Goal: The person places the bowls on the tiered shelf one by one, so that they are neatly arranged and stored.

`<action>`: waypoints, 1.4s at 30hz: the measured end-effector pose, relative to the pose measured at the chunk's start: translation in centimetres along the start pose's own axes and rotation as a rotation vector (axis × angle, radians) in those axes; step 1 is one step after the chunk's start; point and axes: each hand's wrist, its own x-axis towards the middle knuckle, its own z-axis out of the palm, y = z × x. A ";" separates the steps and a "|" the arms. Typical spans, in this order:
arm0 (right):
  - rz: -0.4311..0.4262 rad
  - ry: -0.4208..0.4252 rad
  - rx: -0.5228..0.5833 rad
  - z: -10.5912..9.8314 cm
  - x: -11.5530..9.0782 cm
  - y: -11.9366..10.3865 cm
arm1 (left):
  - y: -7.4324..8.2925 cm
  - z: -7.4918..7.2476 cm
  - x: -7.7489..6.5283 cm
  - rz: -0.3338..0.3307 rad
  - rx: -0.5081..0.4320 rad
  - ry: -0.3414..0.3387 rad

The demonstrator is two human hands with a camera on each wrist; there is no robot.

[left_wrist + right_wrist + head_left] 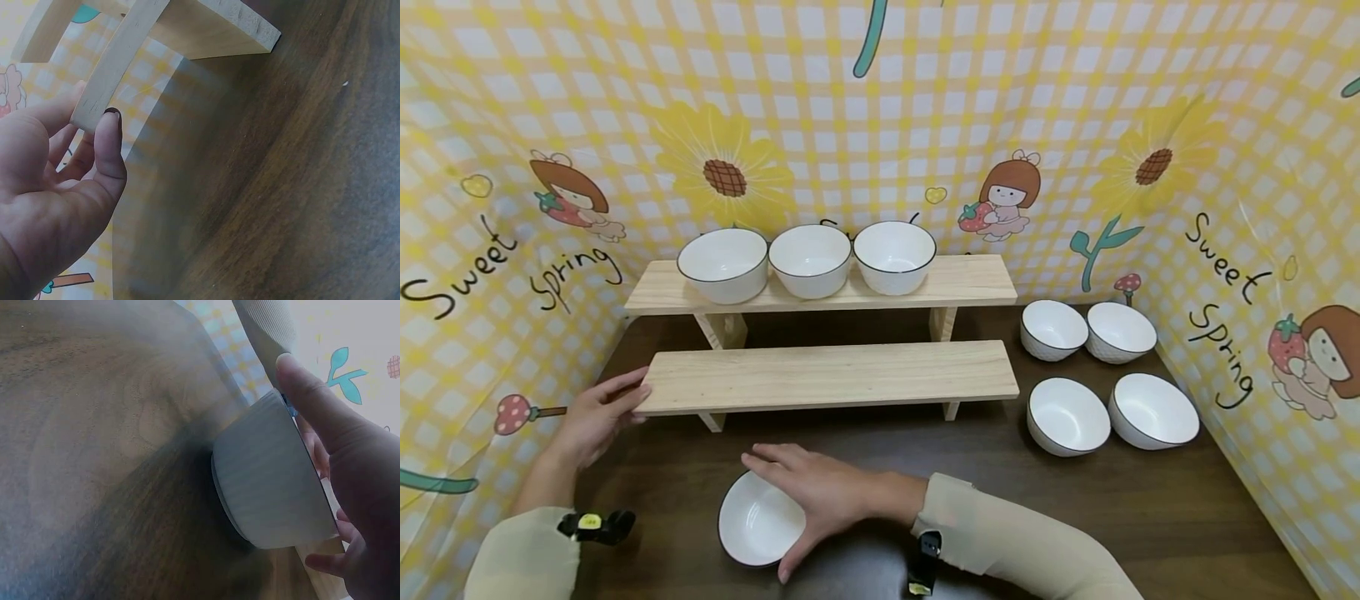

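My left hand (597, 417) pinches the left end of the lower wooden shelf (827, 375) between thumb and fingers; the left wrist view shows the thumb (110, 140) against the board's edge. In front of the shelf, a white bowl (754, 521) with a dark rim stands upright on the table. Over its right side spreads my right hand (831, 492), fingers reaching past the far rim and thumb by the near rim. In the right wrist view the bowl's outer wall (269, 478) shows beside the nearly straight thumb (315, 403).
Three white bowls (811, 260) line the upper wooden shelf (973, 279), left of its right end. Several more bowls (1067, 417) stand at the right of the dark table (910, 446). A yellow checked cloth (865, 125) with printed figures surrounds the table.
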 end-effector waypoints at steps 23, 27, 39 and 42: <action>0.030 -0.019 -0.012 1.2 0.2 0.2 | 0.1 0.4 -0.1 -0.001 -0.044 0.006; 0.040 -0.017 0.021 1.4 0.1 0.3 | 0.1 0.4 -0.1 0.006 -0.058 -0.001; 0.049 -0.023 -0.031 1.3 0.7 0.1 | -0.2 0.2 0.1 -0.003 -0.067 0.007; 0.048 -0.030 -0.042 1.1 0.9 0.0 | -0.2 0.1 0.1 -0.001 -0.080 0.006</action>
